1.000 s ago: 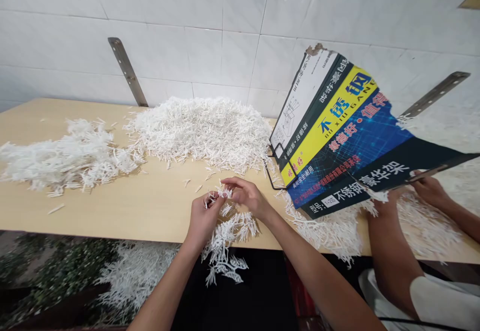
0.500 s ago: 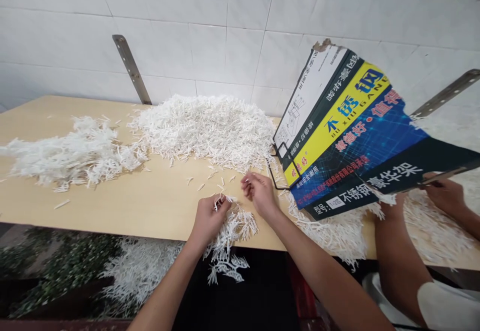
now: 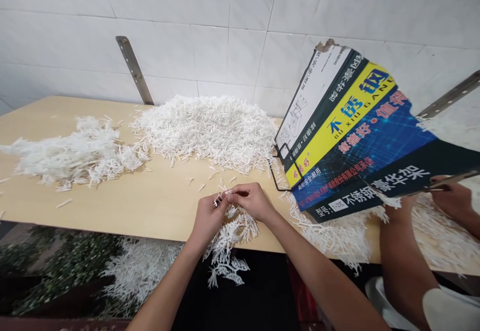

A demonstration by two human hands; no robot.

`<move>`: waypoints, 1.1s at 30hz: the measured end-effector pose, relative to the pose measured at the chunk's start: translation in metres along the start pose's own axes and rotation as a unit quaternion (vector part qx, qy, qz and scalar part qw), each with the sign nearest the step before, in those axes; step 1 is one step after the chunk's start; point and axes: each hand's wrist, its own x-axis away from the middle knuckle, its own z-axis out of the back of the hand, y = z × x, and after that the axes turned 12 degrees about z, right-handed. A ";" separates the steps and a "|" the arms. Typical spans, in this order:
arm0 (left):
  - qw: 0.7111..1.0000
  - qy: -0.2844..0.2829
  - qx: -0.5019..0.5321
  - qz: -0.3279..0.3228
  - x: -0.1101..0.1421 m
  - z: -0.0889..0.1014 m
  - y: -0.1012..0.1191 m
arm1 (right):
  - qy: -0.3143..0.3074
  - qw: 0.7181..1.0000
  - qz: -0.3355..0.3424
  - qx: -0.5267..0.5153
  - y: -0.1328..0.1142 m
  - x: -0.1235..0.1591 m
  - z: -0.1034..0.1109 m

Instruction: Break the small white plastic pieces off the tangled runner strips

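Note:
Near the table's front edge, my left hand [image 3: 210, 216] is closed on a white branched plastic piece [image 3: 221, 197]. My right hand [image 3: 250, 201] meets it, thumb and fingers pinched on the same piece, its tips touching the left fingertips. Beneath both hands a clump of white branched plastic pieces [image 3: 234, 231] lies on the table and hangs over the edge. Behind the hands is a large heap of small white plastic bits [image 3: 210, 126], with a few loose ones scattered in front of it. The exact grip between the fingertips is partly hidden.
Another white pile [image 3: 75, 153] lies at the left of the wooden table [image 3: 150, 196]. A printed cardboard sheet [image 3: 348, 136] in a black wire stand [image 3: 279, 178] stands at the right. Beyond it are a co-worker's arms [image 3: 401, 251]. More white pieces [image 3: 142, 266] sit below the edge.
My right hand has moved left and slightly down from beside the wire stand, and now pinches at the piece in my left hand. The left hand has stayed nearly in place.

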 end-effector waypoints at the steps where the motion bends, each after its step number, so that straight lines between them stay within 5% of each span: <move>1: 1.000 -0.005 -0.009 -0.004 0.000 0.000 0.001 | 0.019 1.000 -0.008 -0.010 0.002 -0.001 0.000; 9: 0.996 0.021 -0.084 0.009 0.002 0.000 -0.003 | 0.265 0.955 -0.016 -0.131 0.019 -0.014 0.012; 16: 0.998 0.015 -0.054 0.010 0.001 -0.001 -0.001 | 0.043 0.995 0.083 0.046 -0.004 -0.002 0.005; 19: 0.998 -0.005 -0.057 -0.001 0.000 0.001 -0.001 | -0.025 0.996 0.061 0.058 -0.006 0.000 0.002; 22: 0.997 -0.032 -0.074 0.004 0.001 0.003 -0.002 | 0.061 0.997 0.016 0.047 0.009 -0.003 0.003; 25: 0.996 -0.035 -0.087 0.008 0.002 0.004 -0.004 | 0.224 0.974 0.027 0.015 0.022 -0.006 0.008; 27: 0.996 -0.030 -0.079 0.011 0.003 0.004 -0.004 | 0.267 0.963 0.041 -0.001 0.022 -0.007 0.010; 33: 0.999 -0.005 -0.047 -0.002 0.002 0.001 -0.004 | -0.001 0.998 0.058 0.037 -0.004 -0.001 0.001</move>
